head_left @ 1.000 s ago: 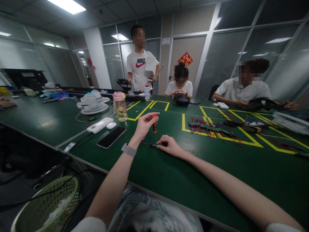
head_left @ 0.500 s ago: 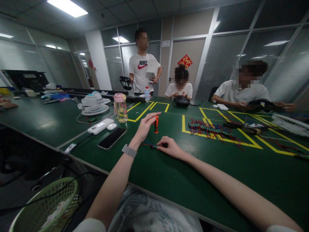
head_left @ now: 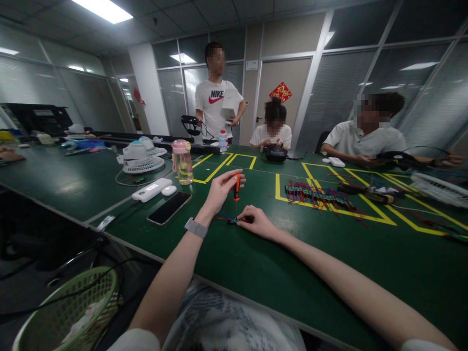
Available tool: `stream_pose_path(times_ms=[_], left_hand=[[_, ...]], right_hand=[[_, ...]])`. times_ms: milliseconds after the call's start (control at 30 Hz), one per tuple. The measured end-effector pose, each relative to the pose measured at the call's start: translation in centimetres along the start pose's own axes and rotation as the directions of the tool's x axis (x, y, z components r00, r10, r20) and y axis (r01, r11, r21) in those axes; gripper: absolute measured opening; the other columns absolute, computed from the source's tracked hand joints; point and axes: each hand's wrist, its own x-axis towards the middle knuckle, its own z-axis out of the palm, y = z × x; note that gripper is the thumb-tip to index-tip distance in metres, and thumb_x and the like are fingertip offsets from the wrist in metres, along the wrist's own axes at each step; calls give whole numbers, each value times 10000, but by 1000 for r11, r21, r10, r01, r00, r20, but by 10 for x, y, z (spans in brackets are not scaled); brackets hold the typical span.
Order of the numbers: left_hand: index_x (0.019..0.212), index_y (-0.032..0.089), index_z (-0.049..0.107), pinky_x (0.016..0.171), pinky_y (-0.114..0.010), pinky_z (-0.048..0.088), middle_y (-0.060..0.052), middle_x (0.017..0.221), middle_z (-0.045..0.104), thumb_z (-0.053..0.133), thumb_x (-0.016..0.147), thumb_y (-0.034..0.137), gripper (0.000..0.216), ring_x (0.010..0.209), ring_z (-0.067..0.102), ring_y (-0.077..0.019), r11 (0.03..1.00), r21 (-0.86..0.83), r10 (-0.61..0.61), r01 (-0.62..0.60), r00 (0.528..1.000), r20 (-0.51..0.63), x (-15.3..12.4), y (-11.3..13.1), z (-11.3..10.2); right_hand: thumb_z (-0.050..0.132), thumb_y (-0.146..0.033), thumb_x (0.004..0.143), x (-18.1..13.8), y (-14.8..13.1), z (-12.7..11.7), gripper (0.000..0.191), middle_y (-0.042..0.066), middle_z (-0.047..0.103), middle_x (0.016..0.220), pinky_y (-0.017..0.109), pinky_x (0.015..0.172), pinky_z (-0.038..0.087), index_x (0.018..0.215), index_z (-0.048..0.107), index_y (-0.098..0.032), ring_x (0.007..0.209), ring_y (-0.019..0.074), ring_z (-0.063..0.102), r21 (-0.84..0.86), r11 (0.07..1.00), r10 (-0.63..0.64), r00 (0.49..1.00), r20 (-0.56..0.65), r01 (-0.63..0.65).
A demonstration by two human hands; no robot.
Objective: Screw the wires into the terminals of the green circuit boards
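A broad green tabletop, marked with yellow tape outlines and strewn with electronics.
Near the front edge, a tiny green circuit board with thin coloured wires is laid flat; to its left are placed a black-screened smartphone, a white oblong device, a small rounded white case and an upright clear bottle with a pink lid. To the right, a row of green boards with red and blue wires is spread across the tape.
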Motion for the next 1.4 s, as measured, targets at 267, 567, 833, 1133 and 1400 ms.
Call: stream_pose_path(times_ms=[267,567,833,1133,1400], left_hand=[[1089,200,655,833,-345,496,-79,1103,644,573,821,372,329,969,620,-198,999,24,24,-24,1000,9,-1,2,1],[1071,227,672,827,-284,492,-66,1200,562,553,838,344,287,1046,564,-187,958,247,148,-148,989,18,-3,4,2],[1032,226,690,795,-269,490,-60,1128,588,658,757,343,301,961,586,-170,947,296,139,-121,990,-40,-3,3,0],[1086,198,658,779,-310,506,-66,1019,656,658,757,347,362,876,622,-173,985,158,72,-66,997,-31,-2,1,3],[1165,218,615,814,-347,509,-81,1134,628,533,846,343,353,961,622,-198,1000,0,29,-29,999,30,-1,-3,1]], right_hand=[[694,-209,751,0,-2,0,74,29,615,749,293,698,436,819,713,-186,745,160,536,-15,1000,8,1000,-2,-8],[695,-224,754,0,-1,0,91,38,621,769,303,722,441,831,723,-185,762,167,538,-8,1000,12,1000,3,-12],[701,-220,745,0,2,0,112,15,592,726,280,685,430,851,713,-187,728,153,528,8,1000,1,1000,-1,-1],[709,-230,736,1,1,-1,105,13,598,710,276,686,436,831,721,-188,714,146,537,26,999,41,999,-12,-41],[719,-218,720,1,2,1,87,18,605,710,278,674,437,799,720,-182,715,151,542,35,997,76,996,-43,-74]])
